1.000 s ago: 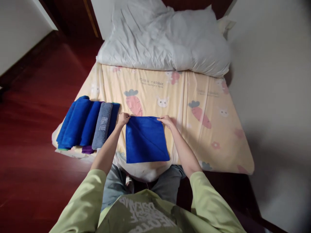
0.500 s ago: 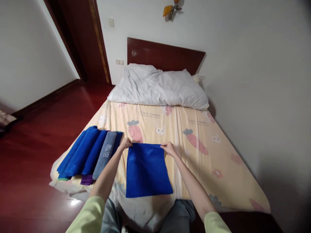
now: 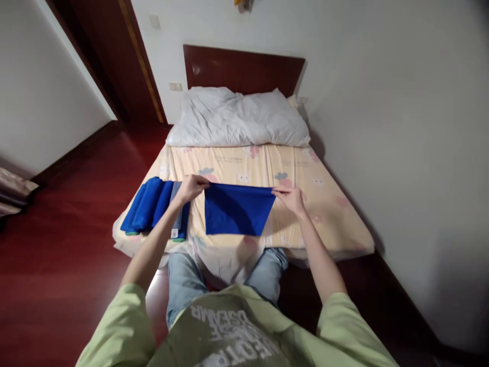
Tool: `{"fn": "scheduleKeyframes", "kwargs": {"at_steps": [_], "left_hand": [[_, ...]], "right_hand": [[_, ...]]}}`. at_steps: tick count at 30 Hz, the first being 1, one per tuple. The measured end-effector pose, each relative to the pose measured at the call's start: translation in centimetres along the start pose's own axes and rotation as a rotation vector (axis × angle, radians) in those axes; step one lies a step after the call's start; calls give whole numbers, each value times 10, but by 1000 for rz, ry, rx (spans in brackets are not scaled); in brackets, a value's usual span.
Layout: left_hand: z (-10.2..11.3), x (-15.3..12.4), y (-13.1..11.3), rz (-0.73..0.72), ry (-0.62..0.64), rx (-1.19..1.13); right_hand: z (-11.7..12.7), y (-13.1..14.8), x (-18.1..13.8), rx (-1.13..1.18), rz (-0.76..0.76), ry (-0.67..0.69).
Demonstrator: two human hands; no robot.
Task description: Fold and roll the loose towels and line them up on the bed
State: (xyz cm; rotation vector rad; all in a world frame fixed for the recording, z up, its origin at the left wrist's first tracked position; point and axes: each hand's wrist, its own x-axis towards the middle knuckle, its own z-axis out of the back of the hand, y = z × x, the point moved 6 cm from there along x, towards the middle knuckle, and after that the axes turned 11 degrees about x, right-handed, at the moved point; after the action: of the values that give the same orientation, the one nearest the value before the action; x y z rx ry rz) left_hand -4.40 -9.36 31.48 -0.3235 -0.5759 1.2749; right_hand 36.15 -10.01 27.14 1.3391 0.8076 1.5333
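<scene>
A blue towel is stretched between my hands above the foot of the bed, its upper edge taut and its lower edge hanging toward me. My left hand pinches the upper left corner. At the upper right corner, my right hand pinches the cloth between thumb and fingers. Left of the held towel lies a row of folded or rolled blue towels, with a grey-blue towel partly hidden behind my left hand and forearm.
The bed has a cream sheet with carrot and rabbit prints. A white quilt is bunched against the dark wooden headboard. Dark red floor lies to the left, a pale wall to the right.
Both hands, still pinching the corners, have moved up and apart, stretching the towel's upper edge wider. The towel's hanging part now appears shorter. My view has tilted down, showing my shirt.
</scene>
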Motion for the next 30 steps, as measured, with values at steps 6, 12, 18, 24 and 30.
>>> {"fn": "scheduleKeyframes", "kwargs": {"at_steps": [6, 12, 18, 24, 30], "left_hand": [[52, -25, -56, -73, -156, -51], [74, -60, -83, -78, -274, -63], [77, -76, -88, -70, -276, -46], [77, -104, -83, -15, -119, -98], [55, -114, -60, 68, 116, -108]], "right_hand": [[29, 92, -32, -144, 272, -72], [35, 138, -62, -157, 350, -104], [40, 139, -70, -117, 315, -77], [51, 144, -94, -80, 177, 14], [41, 114, -111, -14, -61, 109]]}}
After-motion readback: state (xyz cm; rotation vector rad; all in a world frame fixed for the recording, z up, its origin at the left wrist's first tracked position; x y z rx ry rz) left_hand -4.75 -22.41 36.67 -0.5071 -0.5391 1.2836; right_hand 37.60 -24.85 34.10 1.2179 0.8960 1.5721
